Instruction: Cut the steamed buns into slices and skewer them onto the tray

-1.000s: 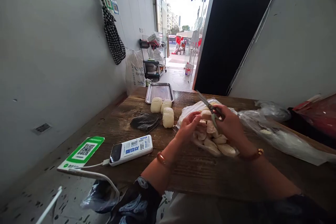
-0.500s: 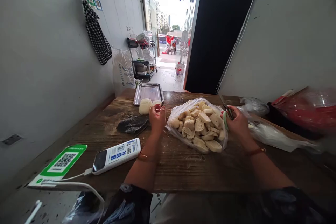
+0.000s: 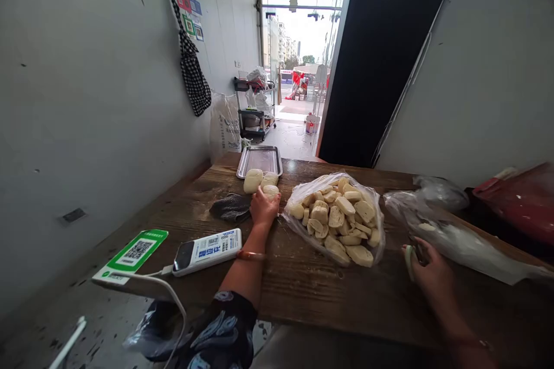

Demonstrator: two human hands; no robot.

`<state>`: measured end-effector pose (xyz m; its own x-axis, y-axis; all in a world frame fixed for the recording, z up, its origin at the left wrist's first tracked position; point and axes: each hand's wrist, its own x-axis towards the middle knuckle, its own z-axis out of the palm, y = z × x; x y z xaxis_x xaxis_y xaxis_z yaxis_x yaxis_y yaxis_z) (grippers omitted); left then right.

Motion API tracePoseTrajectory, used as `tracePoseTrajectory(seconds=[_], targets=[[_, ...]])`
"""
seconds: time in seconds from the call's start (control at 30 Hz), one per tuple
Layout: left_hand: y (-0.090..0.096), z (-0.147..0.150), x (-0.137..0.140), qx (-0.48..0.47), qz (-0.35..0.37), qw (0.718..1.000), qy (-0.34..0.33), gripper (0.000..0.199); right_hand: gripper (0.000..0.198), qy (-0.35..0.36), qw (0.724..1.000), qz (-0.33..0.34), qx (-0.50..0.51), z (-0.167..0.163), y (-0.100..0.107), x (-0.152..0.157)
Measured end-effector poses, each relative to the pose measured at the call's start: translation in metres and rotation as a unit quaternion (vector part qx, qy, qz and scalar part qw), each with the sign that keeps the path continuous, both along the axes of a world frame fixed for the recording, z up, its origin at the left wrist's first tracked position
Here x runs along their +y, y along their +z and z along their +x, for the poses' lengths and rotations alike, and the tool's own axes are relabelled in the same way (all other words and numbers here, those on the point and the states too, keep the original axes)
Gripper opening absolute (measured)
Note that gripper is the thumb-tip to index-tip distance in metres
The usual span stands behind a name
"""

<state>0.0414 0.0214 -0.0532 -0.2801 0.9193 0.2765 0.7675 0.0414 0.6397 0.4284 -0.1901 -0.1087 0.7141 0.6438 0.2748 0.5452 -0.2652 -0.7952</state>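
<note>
My left hand (image 3: 265,207) has its fingers curled round a pale steamed bun (image 3: 271,191) beside the metal tray. Two more whole buns (image 3: 253,181) lie right behind it, near the tray's front rim. Over the right side of the table, my right hand (image 3: 430,268) is closed on green-handled scissors (image 3: 409,262); their blades are mostly hidden and blurred. Between my hands sits an open clear plastic bag (image 3: 291,218) heaped with cut bun pieces (image 3: 336,216). Just left of my left hand lies a dark grey cloth (image 3: 229,207).
A metal tray (image 3: 239,172) stands at the table's far edge. At the left are a white power bank (image 3: 208,251) with a cable and a green QR-code card (image 3: 135,251). Clear plastic bags (image 3: 459,236) and a red bag (image 3: 517,199) lie to the right.
My left hand has closed on a bun and set it nearer, in front of the other two. My right hand with the scissors has moved away from the bag, right and towards me. The view has shifted.
</note>
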Motion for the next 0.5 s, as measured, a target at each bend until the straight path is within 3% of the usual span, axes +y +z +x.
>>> tracePoseTrajectory(seconds=[0.07,0.23,0.33,0.4,0.5], targets=[[-0.002,-0.001,0.001,-0.062,0.006,0.998,-0.004,0.078,0.072,0.004,1.0,-0.005,-0.01,0.002,-0.004,-0.001],[-0.005,-0.003,0.007,-0.206,0.035,0.978,-0.028,0.054,0.072,0.023,0.998,-0.051,-0.028,-0.001,-0.002,0.0],[0.0,0.0,0.008,-0.268,0.049,0.961,-0.044,0.061,0.072,0.025,0.998,-0.056,-0.02,-0.004,0.003,-0.001],[0.007,0.005,0.004,-0.383,0.069,0.917,-0.082,0.069,0.072,0.018,0.998,-0.06,-0.018,-0.007,0.006,-0.002],[0.022,0.014,-0.009,-0.558,0.059,0.805,-0.192,0.072,0.073,0.009,0.999,-0.05,-0.007,-0.012,0.013,-0.003]])
